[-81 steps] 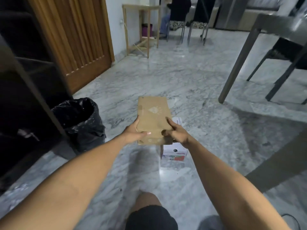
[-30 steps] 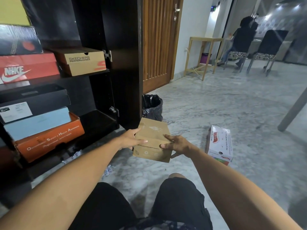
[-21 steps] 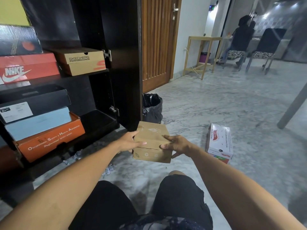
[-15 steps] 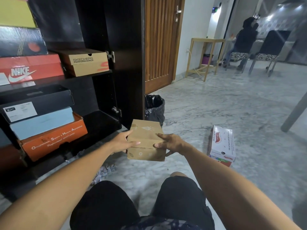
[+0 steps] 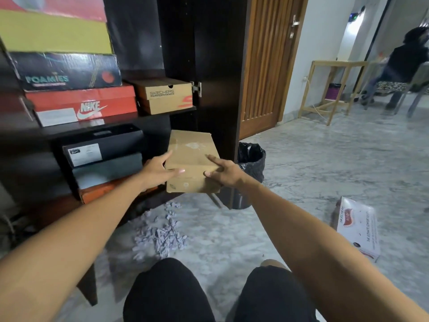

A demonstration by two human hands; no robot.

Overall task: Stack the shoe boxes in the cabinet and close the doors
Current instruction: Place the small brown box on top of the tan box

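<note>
Gripping plain brown box [image 5: 191,159] from both sides: left hand [image 5: 156,171] and right hand [image 5: 224,171], fingers curled over lid. Hovering at lower shelf opening of cabinet [image 5: 210,66], right of stacked boxes [image 5: 104,156]. Advising: keeping level, sliding straight in, avoiding hinge [image 5: 196,88].

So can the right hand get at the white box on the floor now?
Probably not yet: the right hand is holding the brown box together with the left hand. The white box itself lies uncovered on the floor.
</note>
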